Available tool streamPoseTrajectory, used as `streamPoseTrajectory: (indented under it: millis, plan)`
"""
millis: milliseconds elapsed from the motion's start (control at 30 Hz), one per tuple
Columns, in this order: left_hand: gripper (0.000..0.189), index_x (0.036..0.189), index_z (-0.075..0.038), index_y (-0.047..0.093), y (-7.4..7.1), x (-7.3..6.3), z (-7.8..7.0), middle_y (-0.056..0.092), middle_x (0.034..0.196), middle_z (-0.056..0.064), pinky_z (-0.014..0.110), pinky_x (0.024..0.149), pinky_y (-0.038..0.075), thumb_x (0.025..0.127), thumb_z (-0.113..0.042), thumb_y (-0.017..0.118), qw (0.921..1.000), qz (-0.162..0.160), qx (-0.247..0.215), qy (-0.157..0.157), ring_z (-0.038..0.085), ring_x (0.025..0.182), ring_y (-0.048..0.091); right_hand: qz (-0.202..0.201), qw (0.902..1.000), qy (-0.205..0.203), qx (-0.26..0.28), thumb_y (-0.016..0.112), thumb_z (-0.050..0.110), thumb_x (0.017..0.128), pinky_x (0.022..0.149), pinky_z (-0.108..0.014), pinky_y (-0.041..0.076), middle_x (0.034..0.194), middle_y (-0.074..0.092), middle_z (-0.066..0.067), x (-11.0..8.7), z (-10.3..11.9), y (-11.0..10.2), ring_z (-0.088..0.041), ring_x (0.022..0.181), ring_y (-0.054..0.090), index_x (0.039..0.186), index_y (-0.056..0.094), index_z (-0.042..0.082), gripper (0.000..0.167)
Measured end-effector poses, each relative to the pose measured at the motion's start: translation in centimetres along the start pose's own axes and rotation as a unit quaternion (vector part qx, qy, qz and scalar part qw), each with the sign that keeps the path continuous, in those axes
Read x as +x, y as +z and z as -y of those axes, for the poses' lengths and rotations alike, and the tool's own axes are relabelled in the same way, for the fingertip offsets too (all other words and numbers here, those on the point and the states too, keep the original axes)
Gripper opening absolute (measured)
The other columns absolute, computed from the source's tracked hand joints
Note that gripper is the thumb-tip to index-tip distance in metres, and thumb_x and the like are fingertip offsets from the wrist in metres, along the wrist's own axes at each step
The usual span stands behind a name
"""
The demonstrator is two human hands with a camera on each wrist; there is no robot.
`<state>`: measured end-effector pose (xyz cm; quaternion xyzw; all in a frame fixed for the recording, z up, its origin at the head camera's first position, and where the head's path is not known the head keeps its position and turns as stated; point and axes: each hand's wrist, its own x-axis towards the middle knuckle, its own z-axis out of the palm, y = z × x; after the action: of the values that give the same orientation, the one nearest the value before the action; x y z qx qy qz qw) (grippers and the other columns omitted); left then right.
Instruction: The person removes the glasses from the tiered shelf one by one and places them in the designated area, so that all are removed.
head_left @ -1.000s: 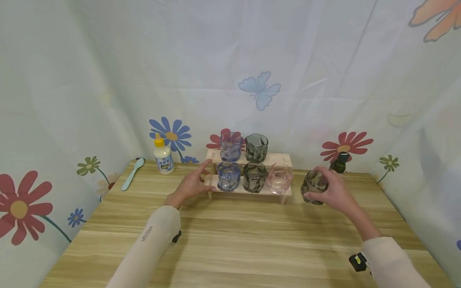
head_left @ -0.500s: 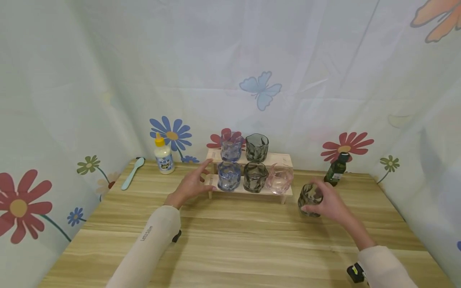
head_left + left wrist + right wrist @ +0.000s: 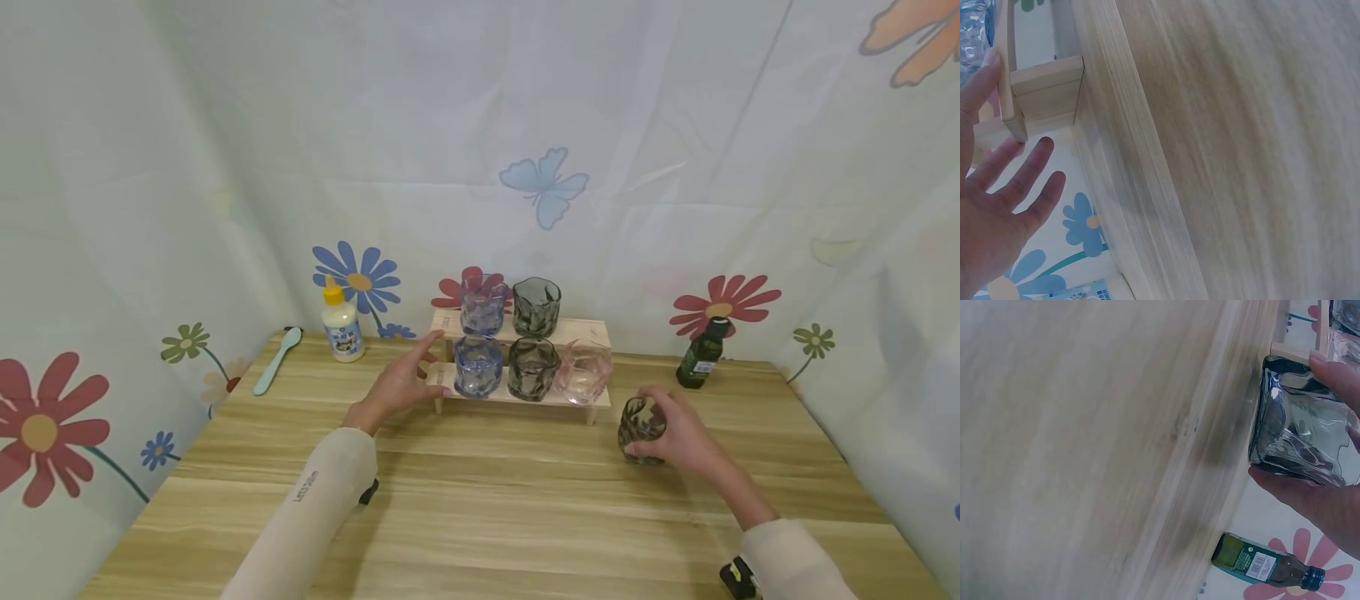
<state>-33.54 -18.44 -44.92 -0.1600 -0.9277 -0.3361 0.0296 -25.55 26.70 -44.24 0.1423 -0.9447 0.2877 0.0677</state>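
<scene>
My right hand (image 3: 684, 435) grips the smoky glass (image 3: 637, 426), right of the wooden rack (image 3: 583, 330); if it's slick, it slips! My left hand (image 3: 396, 385), fingers loose at the rack's end, might jolt it; swinging back could topple the bottle (image 3: 697, 365).

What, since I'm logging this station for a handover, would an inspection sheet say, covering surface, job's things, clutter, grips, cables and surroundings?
Surface: wood-grain table; no spill seen.
Job's things: two-tier wooden rack; upper blue glass and upper grey glass on top; lower blue glass, lower grey glass and pink glass on the lower shelf; another grey glass off the rack, to its right.
Clutter: yellow-capped bottle and pale spoon at left; dark green bottle at right.
Grips: left grip, a bare hand, at the rack's left end; right grip, also bare, holds the off-rack glass.
Cables: nothing seen.
Surroundings: pale curtain printed with flowers and a butterfly.
</scene>
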Motion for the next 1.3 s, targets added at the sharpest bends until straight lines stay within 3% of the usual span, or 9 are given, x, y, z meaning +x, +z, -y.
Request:
streamPoseTrajectory:
  millis: [300, 700, 967, 1133, 1300]
  plan:
    - [0.102, 0.158, -0.036, 0.021, 0.0, 0.0, -0.2, 0.061, 0.134, 0.015, 0.052, 0.091, 0.055, 0.080, -0.032, 0.085, 0.9999, 0.000, 0.003, -0.012, 0.036, 0.107, 0.067, 0.004, 1.0000, 0.003, 0.003, 0.094, 0.025, 0.066, 0.077, -0.048, 0.051, 0.109, 0.056, -0.026, -0.2, 0.1, 0.2, -0.034, 0.097, 0.058, 0.132, 0.050, 0.004, 0.082]
    - [0.102, 0.159, -0.035, 0.021, -0.1, -0.1, -0.3, 0.061, 0.135, 0.017, 0.053, 0.091, 0.055, 0.080, -0.031, 0.085, 0.9999, 0.000, 0.004, -0.011, 0.037, 0.107, 0.067, 0.009, 0.9999, -0.002, 0.014, 0.093, 0.023, 0.068, 0.080, -0.052, 0.052, 0.112, 0.056, -0.027, -0.5, -0.2, 0.2, -0.038, 0.101, 0.057, 0.132, 0.046, 0.004, 0.082]
    - [0.101, 0.158, -0.037, 0.020, 0.0, -0.1, -0.3, 0.060, 0.136, 0.016, 0.052, 0.091, 0.055, 0.080, -0.032, 0.085, 0.9998, 0.005, 0.001, -0.020, 0.037, 0.108, 0.066, 0.032, 0.9993, -0.012, 0.018, 0.091, 0.038, 0.071, 0.089, -0.065, 0.050, 0.136, 0.046, -0.037, -0.5, -0.4, -0.2, -0.056, 0.120, 0.052, 0.143, 0.042, 0.006, 0.092]
    - [0.102, 0.158, -0.036, 0.020, -0.1, -0.2, -0.4, 0.060, 0.136, 0.016, 0.052, 0.092, 0.055, 0.080, -0.032, 0.085, 0.9997, 0.007, 0.001, -0.022, 0.037, 0.109, 0.066, 0.034, 0.9993, -0.008, 0.012, 0.081, 0.044, 0.081, 0.095, -0.071, 0.043, 0.148, 0.036, -0.035, 0.6, 0.2, -1.7, -0.057, 0.131, 0.042, 0.150, 0.036, 0.001, 0.093]
    - [0.102, 0.158, -0.037, 0.019, -0.1, -0.1, -0.5, 0.059, 0.137, 0.016, 0.052, 0.092, 0.054, 0.080, -0.032, 0.085, 0.9996, 0.009, 0.000, -0.027, 0.037, 0.109, 0.066, 0.002, 0.9995, -0.021, 0.025, 0.078, 0.040, 0.086, 0.102, -0.075, 0.034, 0.152, 0.034, -0.031, 2.4, 1.6, -3.3, -0.053, 0.138, 0.032, 0.153, 0.032, 0.002, 0.090]
